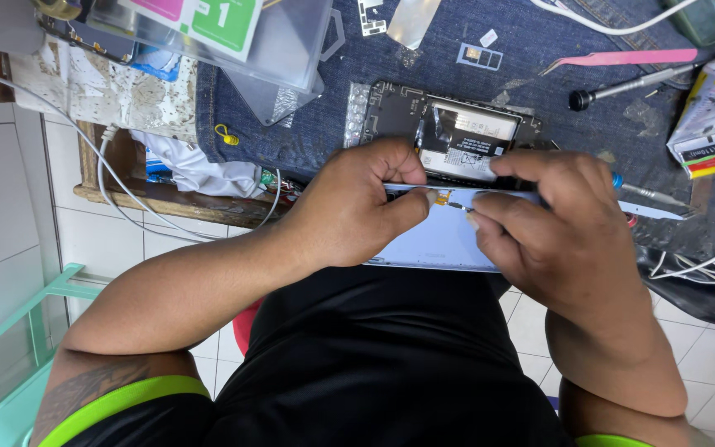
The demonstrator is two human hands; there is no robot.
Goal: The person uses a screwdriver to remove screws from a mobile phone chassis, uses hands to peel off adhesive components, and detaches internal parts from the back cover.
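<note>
Both hands work at the near edge of the counter, which is covered with a dark blue denim cloth [556, 50]. The left hand [349, 207] has its grip clamped on the left end of a thin pale-blue rectangular phone panel [436, 240], thumb on top and fingers wrapped over the far edge. The right hand [552, 228] has its grip closed on the panel's right end, with thumb and forefinger pinched together at a small orange flex connector [443, 197] on the panel's upper edge. The panel overhangs the near edge of the counter. Just beyond the hands lies an opened black phone body with exposed silver battery [457, 132]. Toward the far right corner rest pink plastic tweezers [622, 58] and a slim grey metal screwdriver [631, 85]
</note>
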